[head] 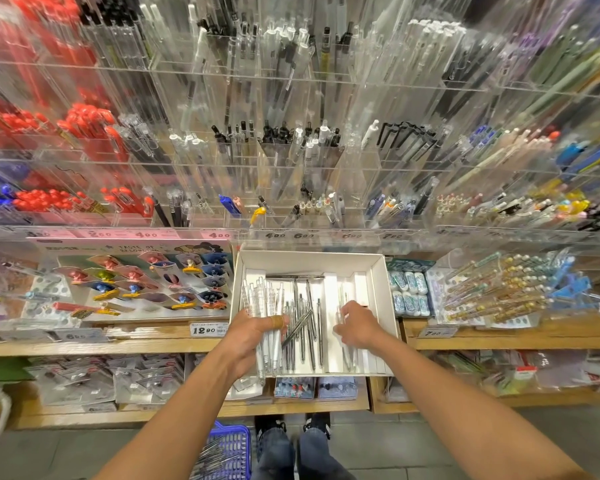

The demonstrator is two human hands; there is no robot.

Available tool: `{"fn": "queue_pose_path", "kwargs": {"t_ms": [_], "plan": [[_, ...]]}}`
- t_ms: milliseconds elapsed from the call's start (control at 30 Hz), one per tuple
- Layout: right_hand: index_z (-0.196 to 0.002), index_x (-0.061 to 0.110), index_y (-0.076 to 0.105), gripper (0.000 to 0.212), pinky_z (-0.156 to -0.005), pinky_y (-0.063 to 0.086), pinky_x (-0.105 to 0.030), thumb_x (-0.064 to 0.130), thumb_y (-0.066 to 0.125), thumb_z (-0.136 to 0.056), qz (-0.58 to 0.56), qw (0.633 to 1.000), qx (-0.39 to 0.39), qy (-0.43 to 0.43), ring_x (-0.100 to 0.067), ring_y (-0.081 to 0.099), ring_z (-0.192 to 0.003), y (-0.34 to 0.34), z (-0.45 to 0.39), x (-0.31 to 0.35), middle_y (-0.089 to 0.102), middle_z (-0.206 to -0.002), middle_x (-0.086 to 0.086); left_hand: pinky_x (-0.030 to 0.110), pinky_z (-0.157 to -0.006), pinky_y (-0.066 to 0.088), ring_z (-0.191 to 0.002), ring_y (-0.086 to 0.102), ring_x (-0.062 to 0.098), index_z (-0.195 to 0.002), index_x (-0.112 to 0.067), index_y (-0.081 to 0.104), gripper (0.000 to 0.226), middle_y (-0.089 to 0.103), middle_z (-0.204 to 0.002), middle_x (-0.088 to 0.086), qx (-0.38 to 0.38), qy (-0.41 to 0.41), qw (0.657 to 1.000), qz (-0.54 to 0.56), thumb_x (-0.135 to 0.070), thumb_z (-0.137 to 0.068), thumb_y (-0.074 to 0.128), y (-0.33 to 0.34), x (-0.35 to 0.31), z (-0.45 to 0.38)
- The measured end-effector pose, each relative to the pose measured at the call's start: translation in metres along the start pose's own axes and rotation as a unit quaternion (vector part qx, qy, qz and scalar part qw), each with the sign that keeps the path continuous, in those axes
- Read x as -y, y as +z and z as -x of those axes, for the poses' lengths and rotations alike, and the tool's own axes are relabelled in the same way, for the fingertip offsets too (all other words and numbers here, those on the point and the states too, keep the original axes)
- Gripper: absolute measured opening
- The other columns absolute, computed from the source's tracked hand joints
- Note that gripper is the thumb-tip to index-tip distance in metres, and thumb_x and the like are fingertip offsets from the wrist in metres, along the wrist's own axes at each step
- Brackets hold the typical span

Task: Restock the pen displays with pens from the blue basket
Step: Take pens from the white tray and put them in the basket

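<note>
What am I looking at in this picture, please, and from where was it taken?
There is no machine: a camera worn on a person's head looks down at their two bare arms in a stationery shop. The left hand grips a bundle of clear pens over a white box on the wooden shelf. The right hand reaches into the box's right side; whether its fingers hold a pen is unclear. The blue basket stands on the floor by the person's shoes. Clear pen displays rise behind.

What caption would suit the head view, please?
Left hand holds clear pens; right hand reaches into the white box.
</note>
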State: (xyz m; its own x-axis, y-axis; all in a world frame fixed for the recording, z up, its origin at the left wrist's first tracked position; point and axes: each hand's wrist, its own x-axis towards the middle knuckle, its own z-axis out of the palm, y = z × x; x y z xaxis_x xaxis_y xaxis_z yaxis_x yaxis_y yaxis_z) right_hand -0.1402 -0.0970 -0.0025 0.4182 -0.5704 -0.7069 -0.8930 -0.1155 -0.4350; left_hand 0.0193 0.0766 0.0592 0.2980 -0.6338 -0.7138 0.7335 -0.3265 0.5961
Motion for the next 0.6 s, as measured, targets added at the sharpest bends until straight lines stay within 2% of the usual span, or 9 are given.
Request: {"fn": "queue_pose_path", "kwargs": {"t_ms": [133, 200, 300, 400, 467, 500, 567, 600], "plan": [[-0.102, 0.007, 0.054, 0.015, -0.085, 0.055, -0.043, 0.021, 0.055, -0.097, 0.034, 0.999, 0.007, -0.021, -0.025, 0.064, -0.096, 0.002, 0.004, -0.009, 0.060, -0.106, -0.009, 0.057, -0.122, 0.013, -0.142, 0.036, 0.037, -0.153, 0.003, 0.023, 0.124, 0.044, -0.149, 0.025, -0.004, 0.005, 1.000, 0.002, -0.014, -0.052, 0.093, 0.001, 0.000, 0.003], [-0.099, 0.008, 0.056, 0.017, -0.085, 0.055, -0.043, 0.024, 0.052, -0.099, 0.037, 0.998, -0.007, -0.046, -0.025, 0.063, -0.095, -0.002, 0.009, -0.009, 0.062, -0.103, -0.008, 0.058, -0.122, 0.013, -0.141, 0.037, 0.038, -0.153, 0.003, 0.020, 0.121, 0.047, -0.147, 0.027, -0.005, 0.008, 1.000, 0.007, -0.013, -0.056, 0.091, 0.002, -0.001, 0.005], [-0.102, 0.011, 0.056, 0.022, -0.068, 0.051, -0.032, 0.031, 0.047, -0.101, 0.011, 0.992, -0.067, -0.103, -0.019, 0.063, -0.078, -0.015, 0.022, -0.004, 0.067, -0.096, -0.006, 0.058, -0.121, 0.017, -0.140, 0.039, 0.041, -0.152, 0.006, 0.021, 0.118, 0.047, -0.144, 0.032, -0.002, 0.015, 1.000, 0.020, -0.012, -0.057, 0.088, 0.002, -0.003, 0.008], [-0.106, 0.018, 0.050, 0.018, -0.051, 0.041, -0.025, 0.034, 0.045, -0.101, -0.071, 0.985, -0.062, -0.147, -0.012, 0.051, -0.051, -0.025, 0.035, 0.002, 0.070, -0.085, -0.003, 0.053, -0.121, 0.018, -0.138, 0.044, 0.034, -0.152, 0.005, 0.015, 0.117, 0.055, -0.138, 0.028, 0.000, 0.029, 0.999, 0.022, -0.013, -0.060, 0.085, 0.003, -0.003, 0.013], [-0.108, 0.020, 0.049, 0.019, -0.046, 0.039, -0.023, 0.037, 0.045, -0.101, -0.121, 0.980, -0.056, -0.149, -0.006, 0.045, -0.042, -0.027, 0.043, 0.006, 0.068, -0.078, -0.001, 0.047, -0.112, 0.037, -0.130, 0.053, 0.032, -0.152, 0.006, 0.019, 0.110, 0.063, -0.129, 0.026, 0.004, 0.033, 0.999, 0.028, -0.013, -0.064, 0.083, 0.003, -0.003, 0.017], [-0.108, 0.020, 0.051, 0.021, -0.046, 0.038, -0.023, 0.039, 0.045, -0.101, -0.136, 0.978, -0.056, -0.148, -0.003, 0.044, -0.041, -0.028, 0.046, 0.008, 0.067, -0.077, 0.000, 0.047, -0.108, 0.042, -0.129, 0.054, 0.033, -0.152, 0.006, 0.021, 0.110, 0.062, -0.129, 0.026, 0.003, 0.031, 0.999, 0.031, -0.013, -0.064, 0.083, 0.004, -0.003, 0.019], [-0.110, 0.022, 0.055, 0.026, -0.050, 0.039, -0.025, 0.043, 0.044, -0.101, -0.148, 0.976, -0.045, -0.153, -0.003, 0.053, -0.052, -0.028, 0.051, 0.014, 0.067, -0.086, 0.004, 0.057, -0.117, 0.029, -0.133, 0.049, 0.037, -0.152, 0.008, 0.022, 0.115, 0.058, -0.134, 0.028, 0.002, 0.025, 0.999, 0.029, -0.016, -0.059, 0.086, 0.004, -0.003, 0.026], [-0.114, 0.023, 0.057, 0.027, -0.054, 0.041, -0.025, 0.042, 0.041, -0.101, -0.148, 0.976, -0.034, -0.157, -0.004, 0.060, -0.064, -0.029, 0.054, 0.018, 0.066, -0.094, 0.008, 0.060, -0.119, 0.022, -0.127, 0.055, 0.036, -0.151, 0.009, 0.025, 0.114, 0.062, -0.128, 0.027, 0.005, 0.027, 0.999, 0.024, -0.017, -0.058, 0.086, 0.004, -0.003, 0.031]]}}
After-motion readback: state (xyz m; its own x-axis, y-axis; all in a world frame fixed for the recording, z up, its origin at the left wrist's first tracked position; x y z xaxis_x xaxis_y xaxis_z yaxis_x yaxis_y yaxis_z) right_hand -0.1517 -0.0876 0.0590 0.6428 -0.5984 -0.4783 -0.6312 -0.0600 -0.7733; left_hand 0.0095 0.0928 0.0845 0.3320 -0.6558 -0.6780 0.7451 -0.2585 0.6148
